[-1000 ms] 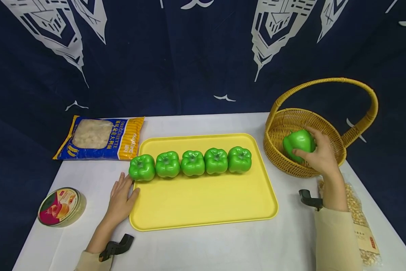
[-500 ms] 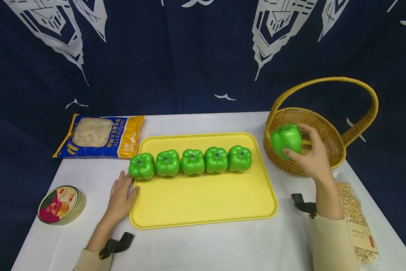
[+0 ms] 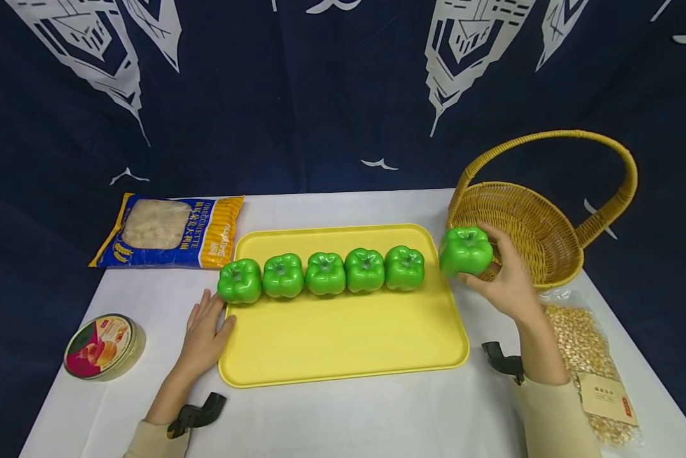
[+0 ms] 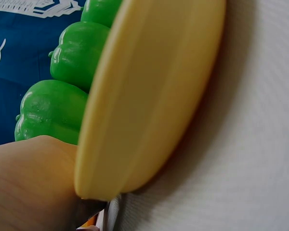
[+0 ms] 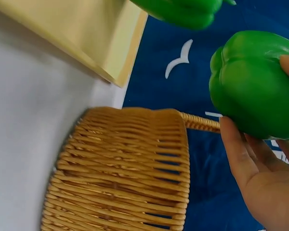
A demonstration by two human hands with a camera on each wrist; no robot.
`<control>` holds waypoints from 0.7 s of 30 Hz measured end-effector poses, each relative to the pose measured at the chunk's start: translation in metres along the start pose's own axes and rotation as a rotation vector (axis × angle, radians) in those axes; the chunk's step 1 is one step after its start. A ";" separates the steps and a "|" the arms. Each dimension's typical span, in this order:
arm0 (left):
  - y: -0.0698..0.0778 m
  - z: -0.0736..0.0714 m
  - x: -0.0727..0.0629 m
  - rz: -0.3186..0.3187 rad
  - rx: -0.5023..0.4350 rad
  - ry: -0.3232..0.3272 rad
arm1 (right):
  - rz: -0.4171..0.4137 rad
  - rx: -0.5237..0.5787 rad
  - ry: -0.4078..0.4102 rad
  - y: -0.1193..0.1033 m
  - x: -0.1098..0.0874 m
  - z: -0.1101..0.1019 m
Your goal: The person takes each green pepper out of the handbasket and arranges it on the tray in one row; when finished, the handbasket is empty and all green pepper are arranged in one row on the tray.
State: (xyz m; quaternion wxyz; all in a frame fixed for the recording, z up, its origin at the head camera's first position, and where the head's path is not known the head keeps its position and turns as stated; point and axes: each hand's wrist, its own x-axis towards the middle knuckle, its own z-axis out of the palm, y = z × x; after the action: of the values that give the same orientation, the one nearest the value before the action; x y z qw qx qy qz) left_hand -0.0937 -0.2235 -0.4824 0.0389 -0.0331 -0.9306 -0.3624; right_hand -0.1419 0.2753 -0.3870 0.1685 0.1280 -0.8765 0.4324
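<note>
My right hand [image 3: 506,280] grips a green bell pepper [image 3: 466,251] between thumb and fingers, held up between the tray's right end and the wicker basket [image 3: 540,222]. In the right wrist view the held pepper [image 5: 257,84] is lifted above the basket's woven side [image 5: 120,168]. Several green bell peppers [image 3: 326,275] stand in a row along the yellow tray [image 3: 343,343], the leftmost at its left rim. My left hand [image 3: 204,334] rests at that rim, fingers extended and thumb over the edge. The left wrist view shows the tray's outer wall [image 4: 144,96] close up.
Behind the tray at left lies a blue and yellow pasta bag [image 3: 168,232]. A round tin [image 3: 104,346] with a fruit label stands at the left. A clear bag of corn kernels [image 3: 586,362] lies beside my right forearm. A dark blue patterned cloth [image 3: 297,102] hangs behind the table.
My right hand has lifted the bell pepper out of the basket and carried it left to beside the tray. The left hand has stayed at the tray rim.
</note>
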 end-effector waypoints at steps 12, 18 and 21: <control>0.002 -0.001 0.001 -0.015 0.009 -0.018 | 0.022 -0.059 -0.001 0.010 -0.019 0.012; 0.002 -0.001 0.000 -0.022 0.011 -0.020 | 0.052 -0.104 0.006 0.014 -0.027 0.020; 0.003 -0.001 0.000 -0.020 0.011 -0.019 | 0.056 -0.115 -0.001 0.016 -0.029 0.025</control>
State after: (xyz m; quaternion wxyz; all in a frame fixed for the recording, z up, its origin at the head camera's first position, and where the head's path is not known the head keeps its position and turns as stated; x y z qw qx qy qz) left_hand -0.0931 -0.2223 -0.4797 0.0264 -0.0270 -0.9332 -0.3573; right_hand -0.1257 0.2669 -0.4244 0.1629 0.0938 -0.9033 0.3857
